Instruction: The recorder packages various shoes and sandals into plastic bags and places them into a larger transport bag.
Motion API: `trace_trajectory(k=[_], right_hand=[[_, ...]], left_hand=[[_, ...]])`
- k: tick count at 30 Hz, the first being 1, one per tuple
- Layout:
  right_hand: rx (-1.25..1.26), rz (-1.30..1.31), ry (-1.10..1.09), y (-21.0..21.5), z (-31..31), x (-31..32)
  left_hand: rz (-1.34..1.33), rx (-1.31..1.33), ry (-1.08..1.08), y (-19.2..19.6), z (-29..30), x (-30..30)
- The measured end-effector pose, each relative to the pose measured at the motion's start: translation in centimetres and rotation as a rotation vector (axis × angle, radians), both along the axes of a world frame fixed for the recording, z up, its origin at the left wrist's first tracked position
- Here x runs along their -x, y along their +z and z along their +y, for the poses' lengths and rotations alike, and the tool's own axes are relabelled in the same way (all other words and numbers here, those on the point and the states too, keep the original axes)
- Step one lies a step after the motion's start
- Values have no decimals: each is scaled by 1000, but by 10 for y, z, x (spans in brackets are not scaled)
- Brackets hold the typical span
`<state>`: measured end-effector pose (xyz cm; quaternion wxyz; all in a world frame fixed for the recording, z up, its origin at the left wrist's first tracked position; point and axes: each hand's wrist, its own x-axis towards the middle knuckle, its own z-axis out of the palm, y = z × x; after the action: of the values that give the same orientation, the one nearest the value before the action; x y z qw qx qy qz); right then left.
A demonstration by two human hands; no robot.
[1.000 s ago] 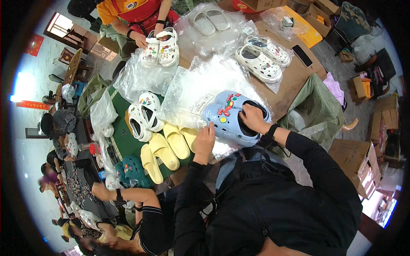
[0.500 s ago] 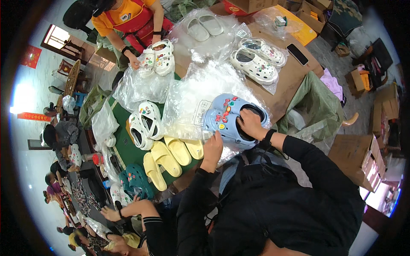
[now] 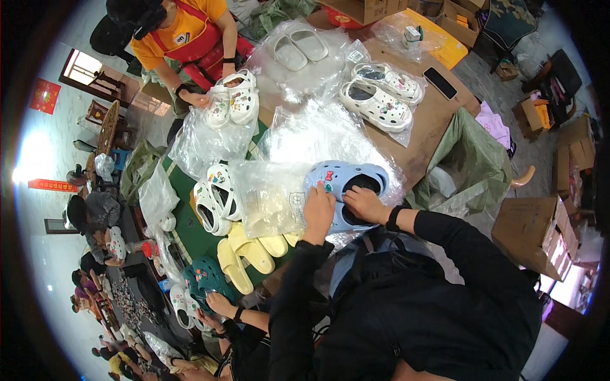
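A pair of light blue clogs [image 3: 363,170] with red and green charms lies in front of me, toes toward the left. My right hand [image 3: 365,204] grips the clogs with its fingers inside the heel openings. At the toe end, my left hand [image 3: 319,208] is closed at the mouth of a clear plastic bag [image 3: 270,200]; its fingertips touch the near clog and partly hide it. This bag stretches leftward over part of the yellow slides [image 3: 254,253] and against a pair of white clogs [image 3: 215,200].
Clear plastic bags [image 3: 318,130] lie beyond the blue clogs. Bagged white clogs [image 3: 378,105], grey slides [image 3: 292,51] and a phone [image 3: 440,84] are farther back. Across the table a person handles white clogs [image 3: 241,101]; another person's hand [image 3: 219,303] is near teal clogs [image 3: 206,273].
The clear bag has swung left and nearer, over the yellow slides. My left hand has moved up against the blue clogs' toes. Another person's hand has reached the teal clogs.
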<state>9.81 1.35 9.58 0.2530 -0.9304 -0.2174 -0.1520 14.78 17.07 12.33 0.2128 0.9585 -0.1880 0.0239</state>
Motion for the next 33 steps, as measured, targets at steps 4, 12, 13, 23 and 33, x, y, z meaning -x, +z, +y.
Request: trace_trajectory(k=[4, 12, 13, 23, 33], right_hand=[[38, -24, 70, -5, 0, -4], [175, 80, 193, -12, -2, 6], [174, 78, 168, -14, 0, 5], [-102, 209, 120, 21, -49, -15], [-253, 1121, -66, -23, -107, -68]], left_hand=[[63, -20, 5, -3, -9, -13], [121, 36, 157, -15, -14, -45], [135, 13, 146, -18, -14, -50], [318, -132, 135, -20, -46, -77], [121, -118, 41, -29, -52, -83]])
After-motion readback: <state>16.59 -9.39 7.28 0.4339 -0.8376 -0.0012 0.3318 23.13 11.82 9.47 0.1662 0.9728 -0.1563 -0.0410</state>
